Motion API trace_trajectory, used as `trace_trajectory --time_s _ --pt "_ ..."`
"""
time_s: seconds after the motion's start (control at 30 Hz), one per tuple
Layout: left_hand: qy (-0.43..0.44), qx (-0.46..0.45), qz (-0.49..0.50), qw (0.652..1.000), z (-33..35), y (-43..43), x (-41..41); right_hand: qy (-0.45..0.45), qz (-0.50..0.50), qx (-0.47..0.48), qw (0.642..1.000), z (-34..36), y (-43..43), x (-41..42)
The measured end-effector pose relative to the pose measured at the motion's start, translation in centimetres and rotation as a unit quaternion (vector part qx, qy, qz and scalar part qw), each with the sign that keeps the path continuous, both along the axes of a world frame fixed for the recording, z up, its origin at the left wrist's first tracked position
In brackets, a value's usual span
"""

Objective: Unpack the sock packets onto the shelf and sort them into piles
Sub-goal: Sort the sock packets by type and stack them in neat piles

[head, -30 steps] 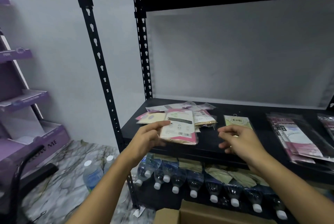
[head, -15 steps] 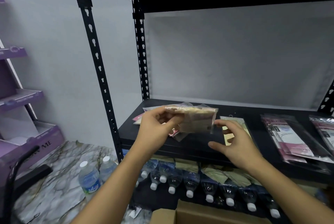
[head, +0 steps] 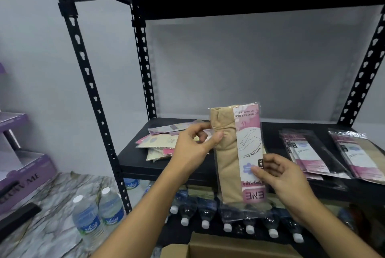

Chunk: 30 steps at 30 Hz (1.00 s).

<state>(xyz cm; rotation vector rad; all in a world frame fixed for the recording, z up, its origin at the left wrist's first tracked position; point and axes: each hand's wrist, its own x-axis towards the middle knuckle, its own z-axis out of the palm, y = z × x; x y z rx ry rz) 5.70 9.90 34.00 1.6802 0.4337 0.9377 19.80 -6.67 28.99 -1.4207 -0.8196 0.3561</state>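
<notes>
A beige sock packet (head: 229, 159) with a pink and white label stands upright, upside down, in front of the black shelf (head: 145, 166). My left hand (head: 193, 149) pinches its upper left edge between thumb and fingers. My right hand (head: 279, 176) holds its lower right side, fingers curled on the label. A loose pile of small cream and pink packets (head: 160, 143) lies on the shelf's left. Two piles of long pink-labelled packets lie on the right: a dark pile (head: 308, 153) and a beige pile (head: 358, 153).
Water bottles (head: 227, 216) lie in a row on the lower shelf. Two more bottles (head: 98, 216) stand on the marble floor at left. An open cardboard box (head: 208, 247) sits below my arms. A purple display stand (head: 23, 166) is at far left.
Both hands lifted the beige packet off the left pile and turned it from flat to upright. My right hand went from open beside it to holding its lower edge.
</notes>
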Motion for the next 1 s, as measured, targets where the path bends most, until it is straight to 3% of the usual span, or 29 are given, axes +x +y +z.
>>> trace_trajectory --time_s 0.17,0.37,0.47,0.57,0.77,0.87,1.0 --pt "0.047 0.022 0.0 0.999 -3.2 -0.1 -0.3 0.034 -0.022 0.007 0.999 -0.7 -2.1 1.9" --pt "0.102 0.096 0.082 0.987 -5.7 2.9 -1.1 0.058 -0.052 0.017 0.997 -1.1 -3.5 4.8" --pt "0.159 0.211 0.173 0.949 -6.3 6.5 -1.5 0.053 -0.065 0.001 0.996 -1.5 -3.6 6.0" --pt "0.274 0.288 0.217 0.891 -6.5 10.4 -1.8 0.061 -0.068 0.008 0.996 -1.5 -3.3 6.4" --pt "0.486 0.296 0.15 0.809 -5.7 13.9 -1.1 0.051 -0.063 0.016 0.997 -1.8 -2.2 7.1" --pt "0.507 0.284 0.133 0.803 -5.9 14.0 -1.3 0.048 -0.066 0.013 0.997 -1.7 -2.0 7.3" --pt "0.458 0.348 0.128 0.808 -6.8 13.6 -2.7 0.057 -0.07 0.013 0.996 -1.6 -1.9 7.4"
